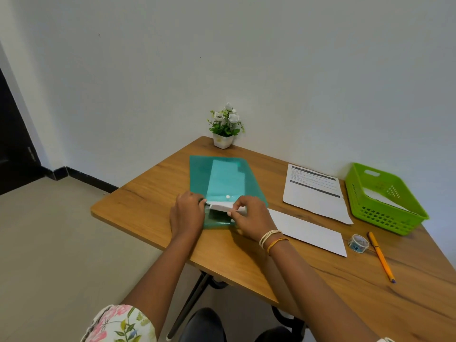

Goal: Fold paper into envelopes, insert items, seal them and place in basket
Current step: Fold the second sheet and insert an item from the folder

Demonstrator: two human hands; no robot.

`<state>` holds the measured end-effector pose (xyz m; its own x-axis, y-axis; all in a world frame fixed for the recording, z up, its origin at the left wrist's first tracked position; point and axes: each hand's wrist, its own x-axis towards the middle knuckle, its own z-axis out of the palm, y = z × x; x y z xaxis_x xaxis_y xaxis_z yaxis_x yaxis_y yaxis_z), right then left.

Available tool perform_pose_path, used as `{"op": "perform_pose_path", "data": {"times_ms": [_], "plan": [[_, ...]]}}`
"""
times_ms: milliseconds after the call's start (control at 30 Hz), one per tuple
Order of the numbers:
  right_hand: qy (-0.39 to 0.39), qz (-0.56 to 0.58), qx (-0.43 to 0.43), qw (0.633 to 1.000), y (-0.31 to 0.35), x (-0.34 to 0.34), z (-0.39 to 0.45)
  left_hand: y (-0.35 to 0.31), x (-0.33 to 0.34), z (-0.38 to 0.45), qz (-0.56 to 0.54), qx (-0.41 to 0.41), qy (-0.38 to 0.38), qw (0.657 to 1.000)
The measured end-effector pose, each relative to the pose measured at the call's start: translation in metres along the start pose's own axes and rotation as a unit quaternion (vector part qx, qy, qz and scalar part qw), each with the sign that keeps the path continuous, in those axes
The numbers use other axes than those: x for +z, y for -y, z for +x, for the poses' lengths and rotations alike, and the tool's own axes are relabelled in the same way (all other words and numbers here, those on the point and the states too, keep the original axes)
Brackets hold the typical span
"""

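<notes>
On the wood-grain tabletop (153,213), near its left edge, lies a translucent teal plastic folder (223,176); the left hand (187,213) presses flat on its near end while the right hand (251,217) pinches a small folded white paper (222,207); a green perforated plastic basket (380,198) sits at the far right corner

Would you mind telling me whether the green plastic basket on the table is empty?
Not empty: the green plastic basket holds at least one white sheet of paper lying on its bottom; nothing else shows inside.
</notes>
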<state>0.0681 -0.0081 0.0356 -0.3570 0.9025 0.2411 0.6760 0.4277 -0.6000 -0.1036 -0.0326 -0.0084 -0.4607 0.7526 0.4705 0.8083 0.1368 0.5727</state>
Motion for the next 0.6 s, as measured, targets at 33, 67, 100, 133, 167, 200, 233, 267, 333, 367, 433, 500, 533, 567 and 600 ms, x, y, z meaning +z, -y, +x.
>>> {"op": "perform_pose_path", "data": {"times_ms": [33, 67, 100, 133, 167, 200, 233, 267, 333, 367, 433, 500, 533, 567, 600], "plan": [[0.005, 0.022, -0.004, 1.000, -0.002, -0.003, -0.004, 0.000, 0.001, 0.001, 0.008, 0.003, 0.010, 1.000], [0.000, 0.042, -0.012, 0.999, -0.003, -0.006, -0.008, 0.000, 0.001, 0.001, 0.014, 0.006, 0.015, 1.000], [-0.018, 0.064, -0.021, 0.998, -0.004, -0.008, -0.012, 0.001, 0.002, 0.002, 0.017, 0.008, 0.016, 1.000], [-0.048, 0.087, -0.031, 0.995, -0.005, -0.011, -0.016, 0.002, 0.002, 0.002, 0.018, 0.011, 0.016, 1.000], [-0.087, 0.109, -0.042, 0.989, -0.005, -0.015, -0.018, 0.003, 0.002, 0.001, 0.016, 0.014, 0.014, 1.000], [-0.131, 0.128, -0.054, 0.982, -0.004, -0.020, -0.020, 0.003, 0.001, 0.001, 0.010, 0.015, 0.010, 1.000], [-0.175, 0.141, -0.066, 0.972, -0.002, -0.026, -0.021, 0.004, 0.001, 0.000, -0.003, 0.013, 0.006, 1.000], [-0.215, 0.150, -0.077, 0.962, 0.000, -0.033, -0.021, 0.005, 0.001, -0.001, -0.018, 0.009, 0.005, 1.000], [-0.282, 0.174, -0.087, 0.940, 0.008, -0.050, -0.020, 0.006, 0.000, -0.002, -0.038, 0.007, 0.010, 0.999], [-0.308, 0.190, -0.088, 0.928, 0.012, -0.059, -0.019, 0.005, -0.001, -0.003, -0.033, 0.013, 0.013, 0.999], [-0.350, 0.218, -0.090, 0.907, 0.022, -0.080, -0.016, 0.002, -0.004, -0.005, 0.000, 0.052, -0.002, 0.999], [-0.385, 0.242, -0.084, 0.887, 0.028, -0.100, -0.011, -0.005, -0.007, -0.011, 0.033, 0.132, -0.041, 0.990], [-0.403, 0.258, -0.079, 0.875, 0.030, -0.108, -0.008, -0.009, -0.007, -0.015, 0.046, 0.180, -0.054, 0.981], [-0.421, 0.274, -0.073, 0.861, 0.032, -0.116, -0.005, -0.012, -0.007, -0.017, 0.059, 0.226, -0.056, 0.971], [-0.439, 0.288, -0.068, 0.849, 0.033, -0.123, -0.002, -0.014, -0.006, -0.017, 0.067, 0.266, -0.050, 0.960]]}}
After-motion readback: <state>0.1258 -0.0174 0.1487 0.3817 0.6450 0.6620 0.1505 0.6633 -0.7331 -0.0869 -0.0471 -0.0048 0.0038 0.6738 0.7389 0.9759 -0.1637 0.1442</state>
